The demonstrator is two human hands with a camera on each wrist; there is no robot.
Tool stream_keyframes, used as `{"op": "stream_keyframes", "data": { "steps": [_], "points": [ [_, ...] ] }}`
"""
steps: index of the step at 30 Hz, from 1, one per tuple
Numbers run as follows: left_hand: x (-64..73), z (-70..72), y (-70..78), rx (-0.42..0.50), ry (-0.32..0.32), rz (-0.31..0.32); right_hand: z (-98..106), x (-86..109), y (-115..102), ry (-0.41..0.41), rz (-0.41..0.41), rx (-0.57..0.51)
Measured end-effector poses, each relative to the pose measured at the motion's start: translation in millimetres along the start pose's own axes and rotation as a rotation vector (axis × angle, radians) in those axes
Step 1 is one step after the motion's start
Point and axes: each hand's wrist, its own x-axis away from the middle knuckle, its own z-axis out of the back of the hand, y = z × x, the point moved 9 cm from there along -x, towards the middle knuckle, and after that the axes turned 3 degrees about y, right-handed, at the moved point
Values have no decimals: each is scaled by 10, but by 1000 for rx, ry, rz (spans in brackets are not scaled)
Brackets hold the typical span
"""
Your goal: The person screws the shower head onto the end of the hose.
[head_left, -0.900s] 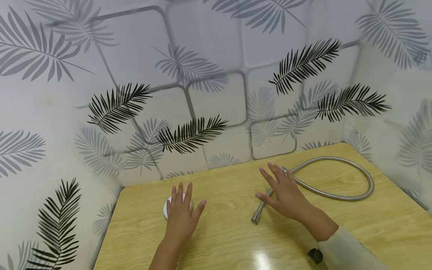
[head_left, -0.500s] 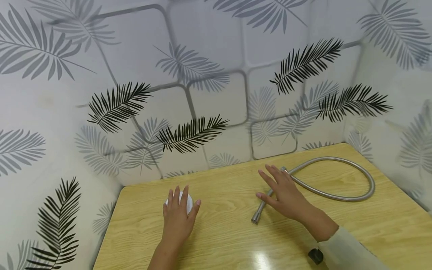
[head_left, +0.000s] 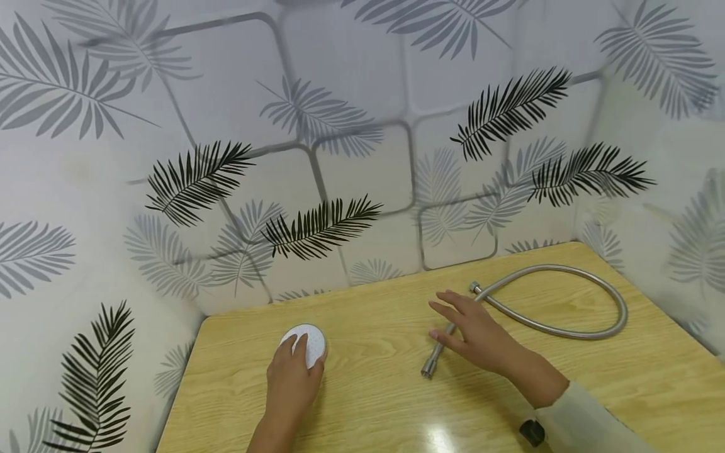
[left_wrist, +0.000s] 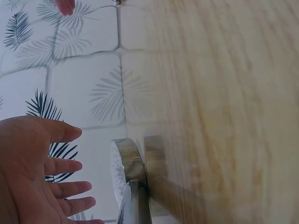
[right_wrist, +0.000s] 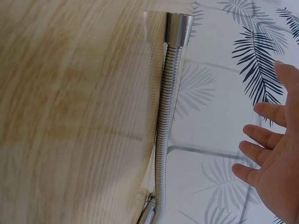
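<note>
A round shower head [head_left: 314,343] with a white face lies face up on the wooden table. Its chrome rim and handle [left_wrist: 135,205] show in the left wrist view. My left hand [head_left: 294,382] hangs over it, fingers slightly bent and covering its near part; in the left wrist view the hand [left_wrist: 32,172] is apart from it. A silver flexible shower hose [head_left: 624,309] lies looped at the right, its metal end fitting [head_left: 429,367] toward me. Over the hose's straight part hovers my right hand [head_left: 481,336], fingers loosely spread; the right wrist view shows a gap between them.
The wood-grain table [head_left: 374,390] runs back to a wall [head_left: 362,170] printed with leaves. More wall stands at the left and right sides. A small black object [head_left: 532,433] is beside my right sleeve [head_left: 589,418].
My left hand has drawn back slightly and its fingers have bent, so more of the shower head shows. The right hand has dipped slightly, still over the hose.
</note>
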Motion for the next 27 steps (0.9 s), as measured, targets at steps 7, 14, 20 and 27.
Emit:
{"op": "stream_keyframes", "data": {
  "steps": [7, 14, 20, 27],
  "points": [
    [45, -24, -61, -74, -41, 24, -18, 13, -69, 5, 84, 37],
    [88, -14, -78, -116, -53, 20, -77, 33, -76, -23, 109, 62],
    [122, 19, -126, -140, -59, 26, -173, 53, -81, -104, 125, 77],
    [155, 9, -234, -164, -149, 68, -234, 74, -110, -151, 172, 85]
  ]
}}
